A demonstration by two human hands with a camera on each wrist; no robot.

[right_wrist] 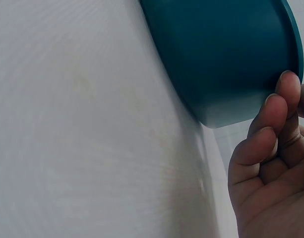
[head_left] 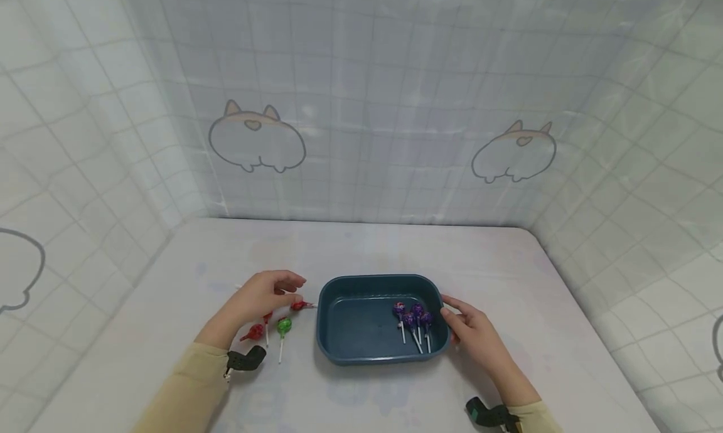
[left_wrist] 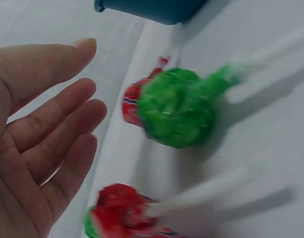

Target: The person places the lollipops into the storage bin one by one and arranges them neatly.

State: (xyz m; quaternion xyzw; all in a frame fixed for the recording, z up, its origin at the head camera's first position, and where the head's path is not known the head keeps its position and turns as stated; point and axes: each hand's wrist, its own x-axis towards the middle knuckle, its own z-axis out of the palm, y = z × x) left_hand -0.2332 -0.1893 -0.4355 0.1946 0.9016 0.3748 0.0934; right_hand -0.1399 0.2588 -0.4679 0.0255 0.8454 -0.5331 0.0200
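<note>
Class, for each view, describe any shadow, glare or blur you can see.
Head: pale glare streaks the curtain, soft shadow below the tray; left wrist: lollipop sticks blurred, casting shadows; right wrist: dim, the table darkening towards the tray.

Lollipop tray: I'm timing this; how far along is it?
Done, apparently: purple lollipops lie inside the teal tray. In hand: right hand grips its rim; left hand, holding nothing visible, is near a red lollipop. Remaining, probably: red lollipops and a green lollipop outside.
</note>
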